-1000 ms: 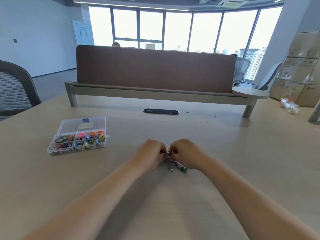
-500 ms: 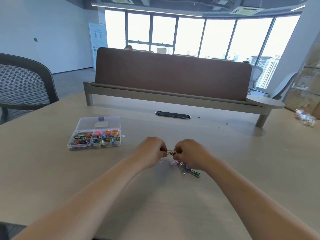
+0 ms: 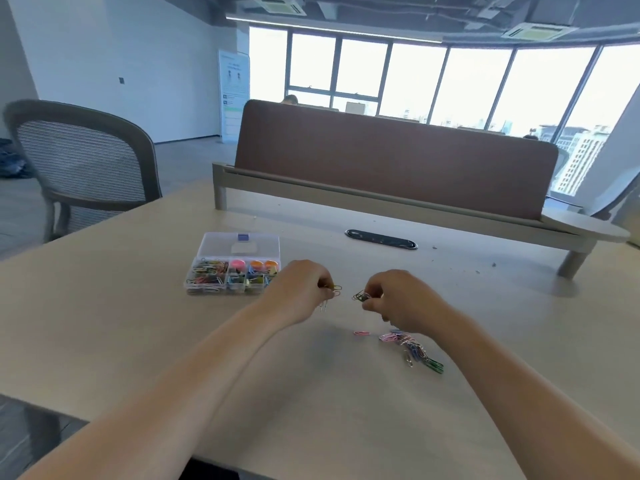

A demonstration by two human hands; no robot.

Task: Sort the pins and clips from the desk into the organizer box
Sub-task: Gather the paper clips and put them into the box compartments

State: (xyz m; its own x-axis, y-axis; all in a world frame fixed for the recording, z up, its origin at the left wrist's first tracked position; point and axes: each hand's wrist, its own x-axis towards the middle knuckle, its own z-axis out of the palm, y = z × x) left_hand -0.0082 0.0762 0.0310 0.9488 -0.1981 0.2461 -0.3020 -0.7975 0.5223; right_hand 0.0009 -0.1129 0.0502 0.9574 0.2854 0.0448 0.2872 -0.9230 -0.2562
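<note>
A: Largest first. Pale wood counter (image 3: 138, 341) fills the lower view. A brown divider panel (image 3: 398, 161) stands along its far edge, and a mesh-backed chair (image 3: 79, 157) sits off the left corner.

B: Noted. A black oval cable port (image 3: 381, 239) is set in the surface just before the divider. The box?

A: The organizer box (image 3: 214, 245) is left of centre on the counter, its clear lid folded back flat. The left compartment holds mixed coloured clips. The smaller ones to its right hold pink and orange items, too small to tell apart.

B: Hands?

A: Both are raised just above the counter, near each other but apart. The left hand (image 3: 298, 292), just right of the box, has curled fingers pinching a yellow clip (image 3: 336, 289), and a silvery clip hangs below the fingers. The right hand (image 3: 398, 299) has curled fingers pinching a few dark clips (image 3: 360, 296).

B: Loose stock?

A: A pile of clips (image 3: 412, 348) lies on the counter under the right wrist, in pink, blue, silver and green. One pink clip (image 3: 362, 332) lies alone just to its left.
</note>
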